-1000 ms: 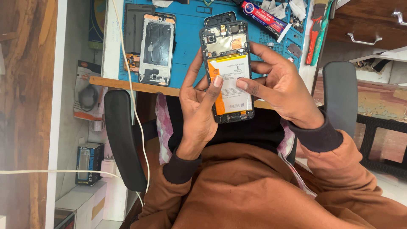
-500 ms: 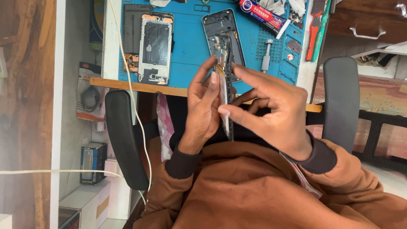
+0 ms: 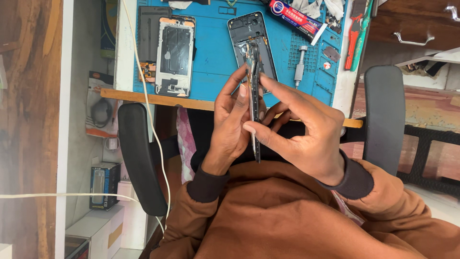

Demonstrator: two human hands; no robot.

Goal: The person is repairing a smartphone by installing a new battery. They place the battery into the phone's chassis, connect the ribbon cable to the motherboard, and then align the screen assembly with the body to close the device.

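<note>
Hands meet above the lap, in front of the desk's wooden edge, with an opened phone body (image 3: 253,96) turned edge-on to the camera between them. The left hand (image 3: 230,122) closes its fingers along the phone's left side, while the right hand (image 3: 306,132) pinches its lower edge between thumb and forefinger, the other fingers curled behind. Beyond the hands lies a blue repair mat (image 3: 215,57) carrying a dark phone back shell (image 3: 247,31), partly hidden by the raised phone, and a white-and-metal phone frame (image 3: 175,55) farther left. A small screwdriver (image 3: 300,64) lies just right of the shell, with a red glue tube (image 3: 294,19) above it and red and green tools (image 3: 357,33) at the mat's right edge. A white cable (image 3: 143,86) crosses the mat's left side and trails down past the black chair armrest (image 3: 139,158).
</note>
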